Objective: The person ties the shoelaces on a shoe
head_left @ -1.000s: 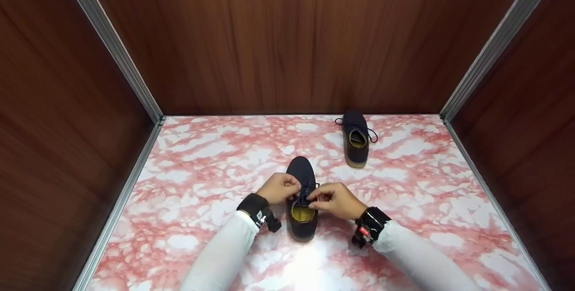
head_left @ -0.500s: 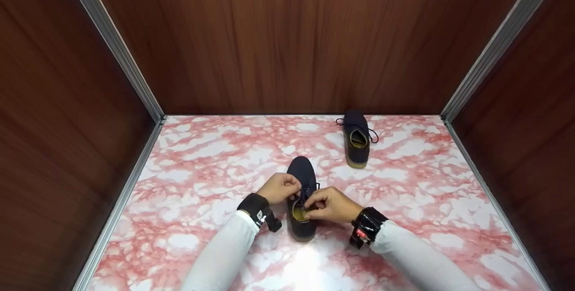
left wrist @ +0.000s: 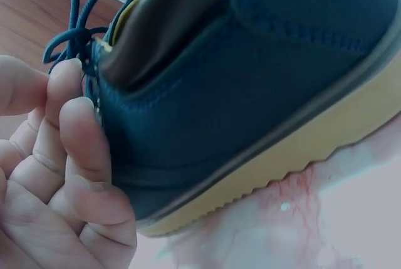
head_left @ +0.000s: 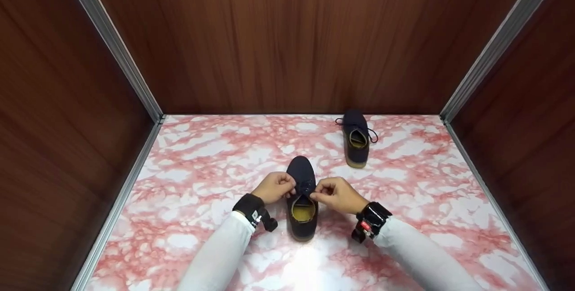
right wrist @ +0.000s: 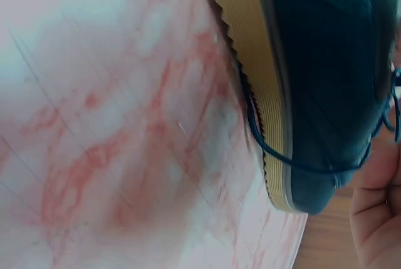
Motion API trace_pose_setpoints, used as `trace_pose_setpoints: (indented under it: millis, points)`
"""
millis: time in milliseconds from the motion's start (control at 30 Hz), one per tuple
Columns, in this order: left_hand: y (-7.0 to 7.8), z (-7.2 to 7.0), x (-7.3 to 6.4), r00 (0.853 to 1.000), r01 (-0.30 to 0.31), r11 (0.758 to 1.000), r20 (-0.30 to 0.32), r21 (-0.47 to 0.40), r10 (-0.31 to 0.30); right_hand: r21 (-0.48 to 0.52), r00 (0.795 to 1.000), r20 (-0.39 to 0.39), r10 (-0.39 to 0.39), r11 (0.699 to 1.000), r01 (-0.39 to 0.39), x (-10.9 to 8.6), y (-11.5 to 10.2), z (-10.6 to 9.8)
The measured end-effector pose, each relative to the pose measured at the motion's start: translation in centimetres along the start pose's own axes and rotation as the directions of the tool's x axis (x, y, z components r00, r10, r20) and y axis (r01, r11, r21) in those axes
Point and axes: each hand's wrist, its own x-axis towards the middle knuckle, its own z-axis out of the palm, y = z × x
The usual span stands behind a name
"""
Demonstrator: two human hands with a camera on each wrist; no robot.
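Note:
A dark navy shoe [head_left: 302, 169] with a tan sole stands upright, toe away from me, its yellowish insole visible in the head view. My left hand [head_left: 275, 187] is at the left of the lacing, thumb and index finger pinching the shoelace [left wrist: 76, 37]. In the left wrist view the lace is crossed in a loose knot by those fingertips. My right hand [head_left: 339, 195] pinches the lace on the other side, fingertips together by the shoe's opening. One lace strand [right wrist: 301, 167] hangs down over the shoe's side and sole in the right wrist view.
A second navy shoe [head_left: 356, 155] stands farther back on the right near the rear wall, its laces spread to both sides. Brown wood-grain panels [head_left: 278, 44] with grey metal corner strips enclose the red-and-white marbled surface [head_left: 197, 165] at the back and sides.
My right hand dipped toward the shoe's opening, then moved up and right to the side of the lacing. My left hand shifted slightly left. Both laces are now drawn apart sideways.

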Motion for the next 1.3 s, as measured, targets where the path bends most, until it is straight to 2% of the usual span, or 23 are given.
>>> trace_pose_setpoints:
  millis: [233,467,633,833,967,1100,1200,1300]
  points:
    - [-0.5,-1.1,-0.5,0.999,0.031,0.999,-0.04,-0.023,-0.032,-0.002,0.987,-0.156,0.05,0.999,-0.051,0.5,0.4,-1.0]
    - [-1.2,-2.4,-1.1,0.997,0.035,0.999,-0.066,0.029,-0.033,-0.034,0.951,-0.284,0.119,0.99,-0.134,0.7,1.0,-1.4]
    - [-1.9,-3.3,-1.4,0.995,0.037,0.999,-0.095,0.041,-0.033,-0.054,0.932,-0.335,0.137,0.985,-0.164,0.6,1.4,-1.5]
    - [-2.4,-3.5,-1.7,0.988,0.058,0.997,-0.144,0.044,-0.051,-0.068,0.927,-0.33,0.176,0.975,-0.21,0.6,1.7,-1.4]
    - [-2.3,-3.0,-1.4,0.986,0.072,0.994,-0.147,-0.079,-0.083,-0.059,0.927,-0.32,0.194,0.973,-0.224,0.6,1.9,-1.5]
    - [-1.9,-2.4,-1.0,0.986,0.06,0.975,-0.142,-0.212,-0.092,-0.052,0.936,-0.296,0.192,0.975,-0.216,0.7,1.8,-1.5]
    - [-1.5,-2.1,-0.8,0.988,0.042,0.967,-0.131,-0.252,-0.077,-0.039,0.951,-0.239,0.194,0.977,-0.209,0.6,1.6,-1.6]
    - [-1.0,-2.2,-0.7,0.992,0.037,0.97,-0.108,-0.238,-0.064,-0.021,0.97,-0.146,0.197,0.979,-0.202,0.6,1.7,-1.5]
